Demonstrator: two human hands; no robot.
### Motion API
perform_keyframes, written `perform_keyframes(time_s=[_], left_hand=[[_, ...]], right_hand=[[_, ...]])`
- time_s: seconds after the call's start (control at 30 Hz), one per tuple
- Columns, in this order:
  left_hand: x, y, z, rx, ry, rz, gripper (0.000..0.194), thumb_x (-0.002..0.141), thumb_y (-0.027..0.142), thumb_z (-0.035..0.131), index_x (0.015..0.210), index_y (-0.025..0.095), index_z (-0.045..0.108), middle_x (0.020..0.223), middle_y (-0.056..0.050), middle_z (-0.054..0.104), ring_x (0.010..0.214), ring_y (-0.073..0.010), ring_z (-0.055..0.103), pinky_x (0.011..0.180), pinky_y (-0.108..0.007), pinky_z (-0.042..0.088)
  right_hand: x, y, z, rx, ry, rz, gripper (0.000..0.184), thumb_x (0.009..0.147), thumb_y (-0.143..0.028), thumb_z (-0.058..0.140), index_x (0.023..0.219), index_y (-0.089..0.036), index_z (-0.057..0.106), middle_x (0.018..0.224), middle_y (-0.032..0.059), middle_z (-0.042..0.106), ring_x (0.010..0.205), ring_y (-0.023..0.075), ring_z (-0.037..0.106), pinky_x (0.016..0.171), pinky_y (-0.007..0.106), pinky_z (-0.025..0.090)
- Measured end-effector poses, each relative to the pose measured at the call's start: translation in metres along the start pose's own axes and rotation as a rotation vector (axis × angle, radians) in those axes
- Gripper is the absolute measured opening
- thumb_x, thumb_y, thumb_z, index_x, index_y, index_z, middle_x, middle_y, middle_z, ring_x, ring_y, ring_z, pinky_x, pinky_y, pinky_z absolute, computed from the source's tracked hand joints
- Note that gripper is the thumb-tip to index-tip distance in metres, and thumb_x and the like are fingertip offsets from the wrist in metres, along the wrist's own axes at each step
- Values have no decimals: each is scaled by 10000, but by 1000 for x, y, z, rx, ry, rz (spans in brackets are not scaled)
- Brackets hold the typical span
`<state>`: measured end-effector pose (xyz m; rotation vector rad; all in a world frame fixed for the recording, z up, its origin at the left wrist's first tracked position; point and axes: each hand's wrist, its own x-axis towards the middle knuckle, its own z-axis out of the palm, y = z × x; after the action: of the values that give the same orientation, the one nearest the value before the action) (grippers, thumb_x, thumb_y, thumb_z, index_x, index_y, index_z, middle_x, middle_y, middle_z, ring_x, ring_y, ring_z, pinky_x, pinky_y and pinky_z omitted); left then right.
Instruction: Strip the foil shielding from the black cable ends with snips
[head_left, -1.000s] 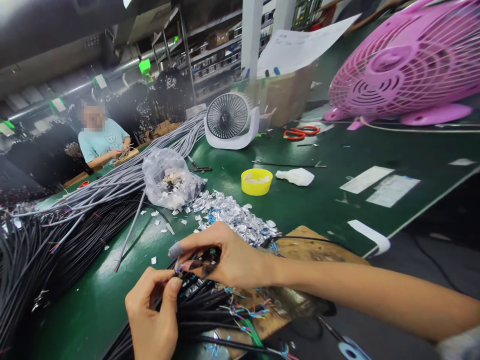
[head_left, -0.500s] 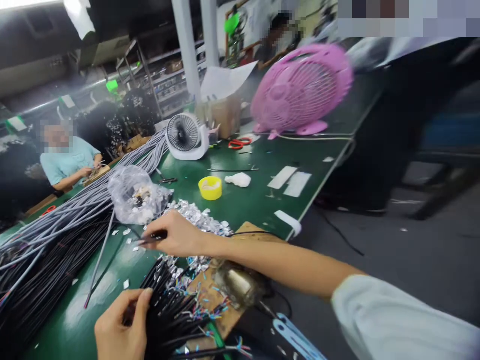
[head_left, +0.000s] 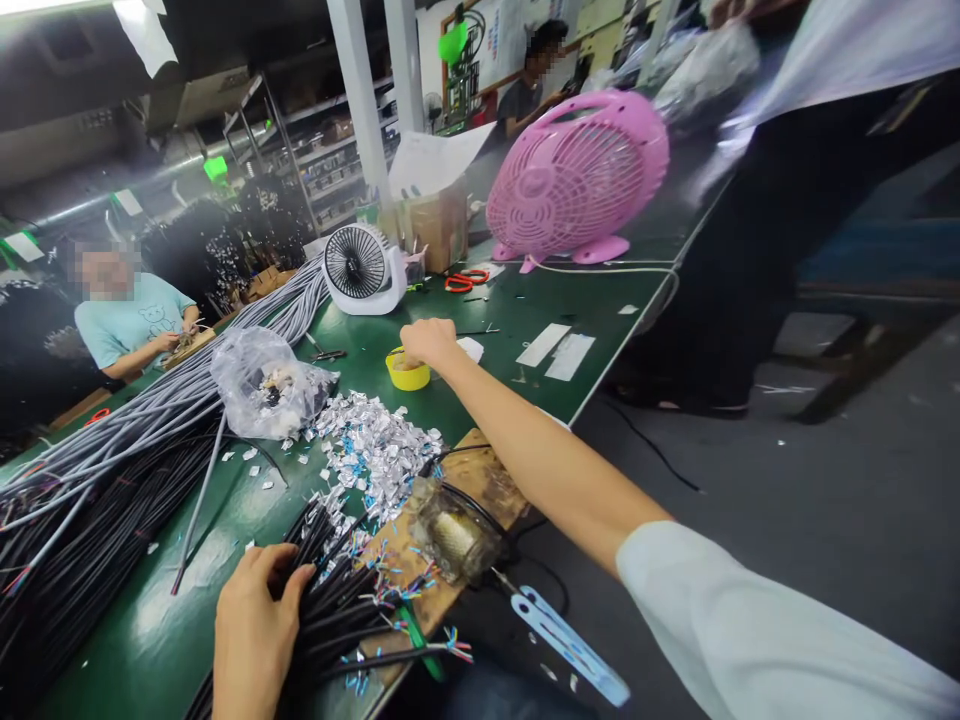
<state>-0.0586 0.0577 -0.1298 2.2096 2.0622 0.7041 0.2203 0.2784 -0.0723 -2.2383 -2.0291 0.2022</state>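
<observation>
My right hand (head_left: pixel 429 340) is stretched out over a small yellow round tub (head_left: pixel 409 377), fingers bent down at its rim. The fingertips are mostly hidden, and I cannot make out what they hold. Beside it lies a white piece (head_left: pixel 471 349), partly covered by the hand. My left hand (head_left: pixel 259 620) rests at the near bundle of black cables (head_left: pixel 337 610), thumb and fingers apart, touching the cables. Their stripped ends show coloured wires (head_left: pixel 457 645). A heap of silver foil scraps (head_left: pixel 379 445) lies just beyond the bundle.
A motor-like device (head_left: pixel 457 535) sits on a wooden board (head_left: pixel 487 475), with a light blue slotted strip (head_left: pixel 570 645) nearby. Grey cables (head_left: pixel 150 400), a plastic bag (head_left: pixel 262 390), a white fan (head_left: pixel 364 270), a pink fan (head_left: pixel 577 180) and red-handled scissors (head_left: pixel 466 281) are on the green table. A co-worker (head_left: pixel 142 320) sits opposite.
My right hand has moved away from above the foil scraps, forward and right to the yellow tub. The dark object it held no longer shows clearly. My left hand stays at the black cables.
</observation>
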Motion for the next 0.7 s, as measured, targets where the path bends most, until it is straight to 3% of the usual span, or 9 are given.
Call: perform_keyframes(time_s=[0.17,0.5,0.7], left_hand=[[-1,2,0,49,-27,7,222,871,347,547,912,142,622,853,-32,634,768,-141,606,724,-328,506],[-1,8,-2,30,-23,31,252,875,384,534,898,149,620,800,-21,628,696,-117,594,662,-287,508],[13,14,2,-34,18,108,242,865,371,532,954,170,633,913,-45,657,774,-150,632,725,-301,516]], right_hand=[[3,-10,7,-56,-18,-60,316,892,-345,530,1096,-105,556,1120,94,558,1023,194,548,890,401,457],[2,-12,7,-117,-31,-114,279,882,-321,547,1064,-110,568,1103,84,562,1022,193,545,881,398,459],[-5,-12,-1,-72,19,-148,315,897,-322,525,1132,-112,537,1148,97,539,1041,202,538,893,413,459]])
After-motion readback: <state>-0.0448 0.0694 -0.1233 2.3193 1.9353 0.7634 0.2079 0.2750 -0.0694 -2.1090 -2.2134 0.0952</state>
